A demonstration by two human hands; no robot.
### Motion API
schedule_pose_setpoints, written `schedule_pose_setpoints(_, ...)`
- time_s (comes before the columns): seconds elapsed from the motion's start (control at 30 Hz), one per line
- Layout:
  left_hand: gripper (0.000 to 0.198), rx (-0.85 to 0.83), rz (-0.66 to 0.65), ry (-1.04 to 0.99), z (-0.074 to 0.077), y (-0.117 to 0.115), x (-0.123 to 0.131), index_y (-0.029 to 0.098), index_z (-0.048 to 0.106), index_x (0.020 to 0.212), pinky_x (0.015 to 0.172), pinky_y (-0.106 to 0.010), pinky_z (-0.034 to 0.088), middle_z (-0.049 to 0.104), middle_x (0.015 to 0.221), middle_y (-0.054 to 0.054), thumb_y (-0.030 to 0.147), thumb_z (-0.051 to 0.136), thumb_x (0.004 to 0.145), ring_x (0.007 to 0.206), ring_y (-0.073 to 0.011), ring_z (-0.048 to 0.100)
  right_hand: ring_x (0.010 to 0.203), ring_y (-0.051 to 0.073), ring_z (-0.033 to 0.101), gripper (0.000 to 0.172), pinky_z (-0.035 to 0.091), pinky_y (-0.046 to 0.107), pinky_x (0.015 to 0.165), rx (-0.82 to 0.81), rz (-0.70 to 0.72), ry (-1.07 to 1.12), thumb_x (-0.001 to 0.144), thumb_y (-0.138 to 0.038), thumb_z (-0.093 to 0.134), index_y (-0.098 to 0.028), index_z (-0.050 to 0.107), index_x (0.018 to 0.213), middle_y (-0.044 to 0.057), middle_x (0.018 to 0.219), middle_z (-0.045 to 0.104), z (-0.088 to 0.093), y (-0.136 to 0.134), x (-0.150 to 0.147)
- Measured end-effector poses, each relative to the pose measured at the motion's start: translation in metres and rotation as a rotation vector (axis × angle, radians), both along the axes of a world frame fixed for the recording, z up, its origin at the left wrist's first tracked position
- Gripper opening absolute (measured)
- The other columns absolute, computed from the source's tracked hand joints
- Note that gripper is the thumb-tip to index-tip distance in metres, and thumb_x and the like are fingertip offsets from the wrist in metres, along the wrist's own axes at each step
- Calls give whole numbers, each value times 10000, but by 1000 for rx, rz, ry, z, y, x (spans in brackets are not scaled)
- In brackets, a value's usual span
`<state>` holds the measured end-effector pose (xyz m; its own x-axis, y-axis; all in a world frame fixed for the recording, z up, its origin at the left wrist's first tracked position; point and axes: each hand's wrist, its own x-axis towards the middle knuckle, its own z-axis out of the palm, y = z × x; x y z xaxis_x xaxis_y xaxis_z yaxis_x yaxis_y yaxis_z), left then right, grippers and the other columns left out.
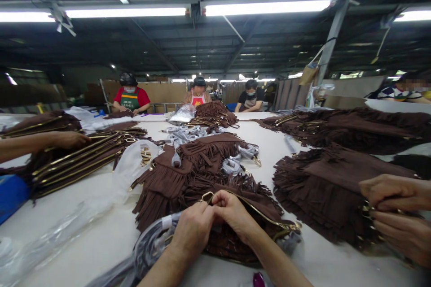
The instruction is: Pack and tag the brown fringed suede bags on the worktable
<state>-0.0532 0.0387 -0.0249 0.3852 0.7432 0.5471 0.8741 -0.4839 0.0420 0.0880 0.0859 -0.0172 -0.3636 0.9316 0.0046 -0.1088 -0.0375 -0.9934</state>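
Observation:
In the head view, my left hand (195, 226) and my right hand (234, 215) meet over a dark brown fringed bag (266, 210) with a gold zipper. Both are closed, fingertips pinched together. A gold metal clasp (206, 197) sticks up from between the fingers, at the bag's edge; the part inside the pinch is hidden. Beside my left wrist lies a coiled strap wrapped in plastic (148, 246). More brown fringed bags (168, 166) are piled just beyond my hands.
Plastic-wrapped straps (191, 134) lie mid-table. A clear bag of gold fittings (144, 154) sits to the left. A co-worker's hand (72, 140) touches zippered bags at left; another person's hands (393, 206) work on a fringed bag at right. Several people sit across the table.

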Motion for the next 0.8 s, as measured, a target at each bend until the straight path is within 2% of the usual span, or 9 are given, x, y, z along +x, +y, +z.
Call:
schedule_pose_setpoints(0.2,144,-211,-17,-186,5,4,-4,184,555,752,662,-260,442,648,803,-41,118,537,879,738,-186,613,489,87,435,217,364,205,483,40,12,15,518,-215,668,-207,512,670,-98,517,518,1,1,-2)
schedule_pose_setpoints(0.43,202,-385,-21,-442,14,4,-5,206,455,714,607,-223,344,543,676,38,125,613,809,633,-137,508,585,104,512,243,396,207,541,88,32,39,555,-226,713,-201,546,730,-68,646,567,7,-5,3)
schedule_pose_setpoints(0.6,160,-423,-99,-480,15,6,-10,201,468,724,624,-225,324,530,687,36,100,576,784,657,-134,497,535,97,518,245,434,213,532,83,26,5,590,-286,722,-200,519,699,-83,603,534,5,-7,5)
schedule_pose_setpoints(0.7,137,-415,-117,-518,14,8,-13,198,474,699,624,-228,324,533,685,29,119,545,786,655,-134,493,577,129,594,197,494,248,572,85,8,-44,670,-320,671,-201,525,728,-66,622,576,3,-7,10)
schedule_pose_setpoints(0.8,108,-408,-106,-549,16,10,-17,192,505,690,634,-228,334,543,673,27,114,543,755,656,-134,501,594,155,625,116,487,254,559,139,-16,-120,714,-283,630,-190,578,760,-40,629,618,1,-6,17)
